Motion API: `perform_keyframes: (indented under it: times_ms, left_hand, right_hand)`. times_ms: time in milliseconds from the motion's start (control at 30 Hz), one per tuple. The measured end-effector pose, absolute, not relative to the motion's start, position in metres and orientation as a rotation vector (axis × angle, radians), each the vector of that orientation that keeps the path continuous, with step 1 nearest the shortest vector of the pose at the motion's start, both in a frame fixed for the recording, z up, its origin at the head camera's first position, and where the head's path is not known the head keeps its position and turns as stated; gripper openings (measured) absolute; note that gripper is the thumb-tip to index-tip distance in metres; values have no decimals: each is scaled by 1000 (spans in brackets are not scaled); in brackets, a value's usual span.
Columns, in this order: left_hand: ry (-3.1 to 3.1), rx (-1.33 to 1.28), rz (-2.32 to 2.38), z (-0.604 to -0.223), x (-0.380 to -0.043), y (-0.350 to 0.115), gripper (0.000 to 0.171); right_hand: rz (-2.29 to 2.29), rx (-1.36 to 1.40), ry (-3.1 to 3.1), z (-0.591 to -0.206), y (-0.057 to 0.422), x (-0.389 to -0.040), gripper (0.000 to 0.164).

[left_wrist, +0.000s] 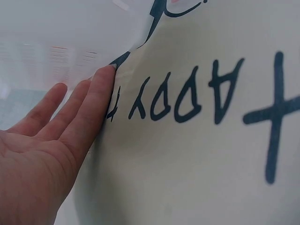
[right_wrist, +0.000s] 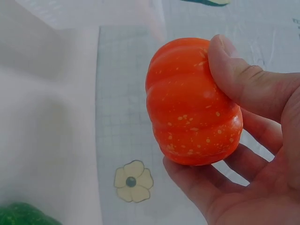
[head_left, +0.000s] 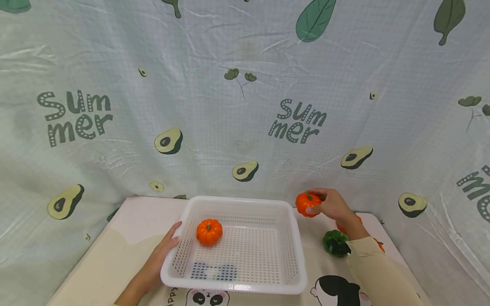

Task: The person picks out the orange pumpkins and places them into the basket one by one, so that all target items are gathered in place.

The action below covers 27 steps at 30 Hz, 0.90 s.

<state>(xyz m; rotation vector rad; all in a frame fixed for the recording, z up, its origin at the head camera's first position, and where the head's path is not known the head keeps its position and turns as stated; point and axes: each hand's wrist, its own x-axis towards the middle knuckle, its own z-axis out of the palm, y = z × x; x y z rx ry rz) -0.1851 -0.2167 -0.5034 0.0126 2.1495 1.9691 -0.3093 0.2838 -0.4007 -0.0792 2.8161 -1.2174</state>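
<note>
My right hand (head_left: 331, 206) grips a small orange pumpkin (head_left: 306, 204) just past the right rear corner of a white plastic basket (head_left: 245, 288). In the right wrist view the thumb lies along one side of the pumpkin (right_wrist: 192, 103) and the fingers curl under the other. A second orange pumpkin (head_left: 209, 232) sits inside the basket, toward its left rear corner. My left hand (head_left: 162, 253) rests at the basket's left side, its fingers straight, as the left hand (left_wrist: 56, 131) also shows in the left wrist view.
Near the right forearm lies a dark green pumpkin (head_left: 336, 243). Another orange pumpkin (head_left: 342, 228) and an orange piece (head_left: 379, 244) are partly hidden by the arm. A printed cloth (head_left: 145, 221) covers the table, and a patterned sheet (head_left: 214, 106) hangs behind it.
</note>
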Motion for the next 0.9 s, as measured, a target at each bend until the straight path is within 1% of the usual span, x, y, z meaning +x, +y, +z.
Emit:
perform_keyframes:
  times_ms: [467, 700, 900]
  left_hand:
    - [2132, 3, 1988, -504, -186, -215, 63]
    - [2137, 32, 1992, -504, -184, -216, 63]
    - [2162, -3, 1968, -504, -185, -217, 62]
  right_hand:
    - [-1275, -121, 2761, -395, 273, -309, 67]
    - [-1319, -191, 2729, -396, 269, -308, 67]
    - [-1314, -227, 2726, -394, 264, -305, 65]
